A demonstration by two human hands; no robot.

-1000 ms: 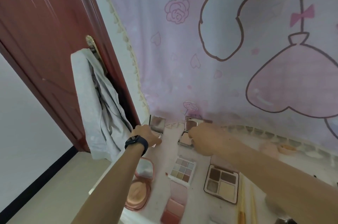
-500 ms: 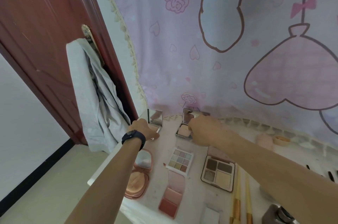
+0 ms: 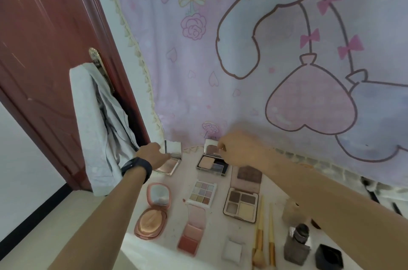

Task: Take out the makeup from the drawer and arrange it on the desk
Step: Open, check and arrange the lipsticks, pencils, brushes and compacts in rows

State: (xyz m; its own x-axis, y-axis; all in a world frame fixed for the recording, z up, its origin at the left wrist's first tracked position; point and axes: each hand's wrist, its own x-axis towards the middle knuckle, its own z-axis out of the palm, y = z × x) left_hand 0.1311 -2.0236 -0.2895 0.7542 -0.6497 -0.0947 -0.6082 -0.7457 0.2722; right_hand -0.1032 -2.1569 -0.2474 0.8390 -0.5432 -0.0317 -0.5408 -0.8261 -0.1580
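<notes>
On the white desk (image 3: 220, 221) two mirrored compacts stand open at the back, against the hanging cloth. My left hand (image 3: 154, 155) grips the left one, a rose-gold compact (image 3: 173, 159), at its hinge side. My right hand (image 3: 236, 150) pinches the upright mirror lid of the black powder compact (image 3: 212, 162). Nearer me lie a round pink cushion compact (image 3: 152, 210), a nine-pan eyeshadow palette (image 3: 202, 193), a pink blush strip (image 3: 193, 230) and a four-pan palette (image 3: 241, 203), all open.
Two yellow-handled brushes (image 3: 263, 236), a white puff (image 3: 234, 250), a dark bottle (image 3: 297, 245) and a black jar (image 3: 329, 256) sit at the front right. A red-brown door (image 3: 44, 49) with a grey garment (image 3: 97, 133) on its handle is at the left. The pink cartoon cloth (image 3: 265, 71) backs the desk.
Both hands stay on the two back compacts with only small shifts. The view has tilted a little, showing more of the desk's front.
</notes>
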